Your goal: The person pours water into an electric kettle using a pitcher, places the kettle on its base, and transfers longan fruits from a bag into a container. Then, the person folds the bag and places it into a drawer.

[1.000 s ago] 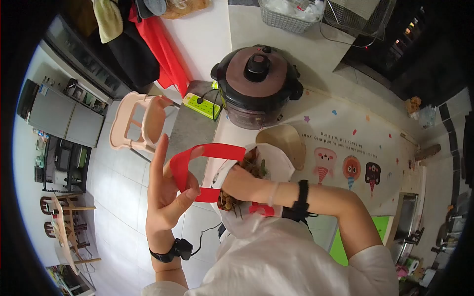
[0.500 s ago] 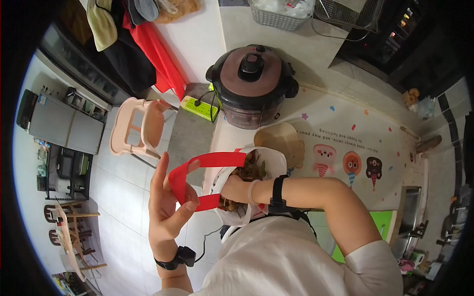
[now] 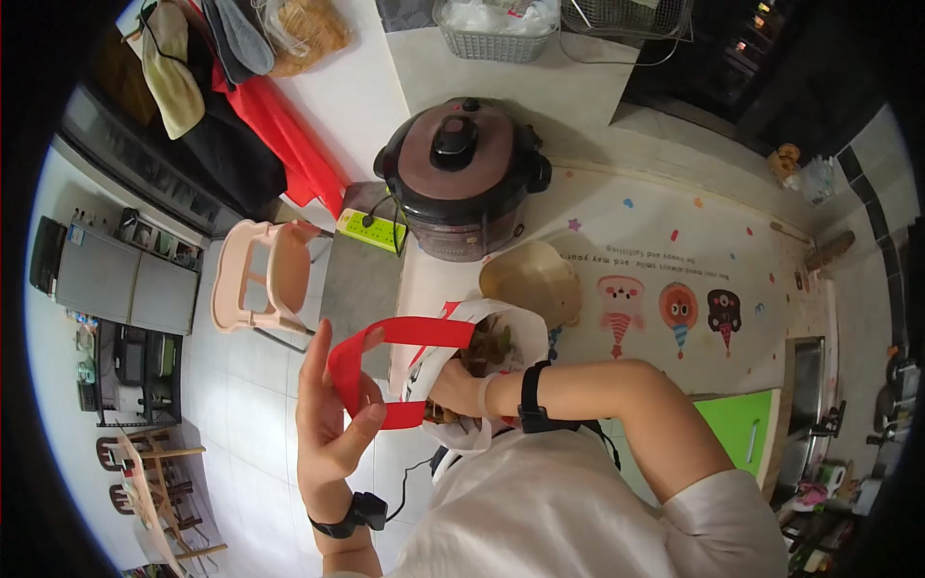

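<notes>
A white bag (image 3: 533,332) with red strap handles hangs in front of my body at the counter edge. My left hand (image 3: 332,424) holds it up by the red handle (image 3: 424,331), which loops round the fingers while the index finger and thumb stick out. Inside the bag's mouth lie brown and green pieces (image 3: 493,345), perhaps dry leaves or peelings. My right hand (image 3: 455,387) reaches into the bag among them, its fingers hidden. Just beyond the bag, a beige bowl (image 3: 530,281) rests on the counter.
A brown and black electric pressure cooker (image 3: 458,183) stands behind the bowl, beside a green power strip (image 3: 371,231). The counter has a printed mat (image 3: 646,250). A pink high chair (image 3: 265,279) is at left. A grey basket (image 3: 496,43) sits at the back.
The view has shifted slightly, so the cooker and bowl appear further left and lower. My left hand keeps the handle, and my right hand stays inside the bag.
</notes>
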Demonstrator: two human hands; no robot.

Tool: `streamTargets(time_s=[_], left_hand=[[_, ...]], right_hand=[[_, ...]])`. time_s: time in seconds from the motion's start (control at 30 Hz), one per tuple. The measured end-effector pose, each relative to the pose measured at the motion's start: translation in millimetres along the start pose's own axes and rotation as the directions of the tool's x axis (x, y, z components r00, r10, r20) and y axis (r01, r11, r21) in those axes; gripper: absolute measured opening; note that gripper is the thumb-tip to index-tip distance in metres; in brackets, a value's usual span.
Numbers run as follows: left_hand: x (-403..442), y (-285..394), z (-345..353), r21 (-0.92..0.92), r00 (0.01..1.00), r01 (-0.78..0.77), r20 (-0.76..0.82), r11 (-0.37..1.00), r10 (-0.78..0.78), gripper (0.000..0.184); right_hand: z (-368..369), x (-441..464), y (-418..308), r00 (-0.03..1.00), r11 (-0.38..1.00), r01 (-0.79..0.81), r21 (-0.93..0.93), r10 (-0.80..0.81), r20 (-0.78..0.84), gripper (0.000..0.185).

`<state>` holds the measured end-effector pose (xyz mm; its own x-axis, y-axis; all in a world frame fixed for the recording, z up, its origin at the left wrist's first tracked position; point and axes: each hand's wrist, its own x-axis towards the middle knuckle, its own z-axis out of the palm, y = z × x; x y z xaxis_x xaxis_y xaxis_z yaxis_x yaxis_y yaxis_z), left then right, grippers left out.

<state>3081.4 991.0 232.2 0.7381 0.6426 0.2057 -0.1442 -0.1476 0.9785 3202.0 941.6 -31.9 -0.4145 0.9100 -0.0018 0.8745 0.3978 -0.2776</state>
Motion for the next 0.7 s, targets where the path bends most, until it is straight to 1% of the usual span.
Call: streamTargets(time_s=[0.03,0.07,0.1,0.13,0.17,0.23,0.27,0.3,0.37,0.4,0.43,0.5,0.53,0.57,0.63,0.67,0.7], left_hand=[[-0.1,2.0,2.6,-0.004,1.0,-0.007,0.009,1.0,0.007,0.085],[1.9,5.4,7.1,0.253,1.0,-0.001,0.025,0.967,-0.005,0.087],[6.1,5.9,13.8,0.485,0.999,-0.01,0.046,0.874,-0.014,0.088],[10.2,-1.4,24.2,0.609,0.998,-0.012,0.056,0.793,-0.027,0.088],[16.0,-1.4,41.1,0.705,0.996,-0.027,0.078,0.709,-0.039,0.087],[18.0,-20.7,57.0,0.825,0.977,-0.162,0.212,0.542,-0.03,0.088],[13.9,-30.0,61.9,0.837,0.978,-0.114,0.191,0.535,-0.09,0.081],[13.2,-38.6,62.5,0.824,0.973,-0.14,0.217,0.549,-0.078,0.081],[13.6,-52.8,55.3,0.836,0.959,0.067,0.098,0.545,-0.267,0.071],[13.9,-56.7,51.5,0.839,0.975,0.047,0.08,0.543,-0.207,0.06],[14.6,-53.7,53.0,0.838,0.975,0.041,0.086,0.544,-0.205,0.06],[12.3,-41.4,54.8,0.706,0.99,0.014,0.089,0.708,-0.108,0.056],[11.2,-32.0,60.6,0.681,0.988,-0.006,0.118,0.732,-0.102,0.056],[11.6,-26.2,68.9,0.682,0.988,-0.003,0.115,0.732,-0.104,0.056],[14.8,-18.8,82.6,0.646,0.942,-0.083,0.3,0.759,-0.152,0.061],[17.5,-21.7,83.9,0.64,0.927,-0.119,0.346,0.759,-0.147,0.056],[17.6,-25.0,81.8,0.643,0.927,-0.119,0.345,0.757,-0.148,0.056]], right_hand=[[1.2,0.2,-0.6,1.0,1.0,-0.004,0.005,0.004,0.002,0.014],[2.7,1.4,-0.4,1.0,1.0,-0.01,0.011,0.01,0.002,0.014],[3.1,2.1,0.7,1.0,1.0,-0.014,0.024,0.014,0.0,0.014],[6.2,4.8,1.1,1.0,0.999,-0.02,0.044,0.02,0.001,0.014],[7.8,3.5,2.5,1.0,0.998,-0.025,0.065,0.025,0.009,0.014],[9.6,1.5,7.3,0.999,0.992,-0.029,0.126,0.026,0.022,0.015],[8.5,-0.9,10.0,0.999,0.986,-0.034,0.162,0.029,0.032,0.015],[8.1,-0.6,10.2,0.999,0.98,-0.037,0.194,0.03,0.037,0.015],[3.6,-4.8,12.4,0.998,0.961,-0.048,0.271,0.038,0.044,0.015],[1.3,-7.3,13.4,0.998,0.947,-0.053,0.316,0.043,0.039,0.016],[-2.1,-10.4,12.4,0.998,0.926,-0.059,0.372,0.05,0.034,0.016],[-7.5,-19.2,9.1,0.997,0.854,-0.076,0.515,0.08,0.014,0.016],[-11.0,-24.2,5.0,0.995,0.802,-0.077,0.592,0.097,-0.002,0.016],[-15.9,-29.5,2.5,0.993,0.749,-0.079,0.658,0.118,-0.014,0.016],[-22.8,-39.2,-0.9,0.988,0.647,-0.063,0.76,0.149,-0.046,0.017],[-26.2,-42.2,0.3,0.984,0.607,-0.042,0.794,0.162,-0.072,0.017],[-29.7,-43.8,0.2,0.98,0.596,-0.022,0.803,0.171,-0.1,0.017]])
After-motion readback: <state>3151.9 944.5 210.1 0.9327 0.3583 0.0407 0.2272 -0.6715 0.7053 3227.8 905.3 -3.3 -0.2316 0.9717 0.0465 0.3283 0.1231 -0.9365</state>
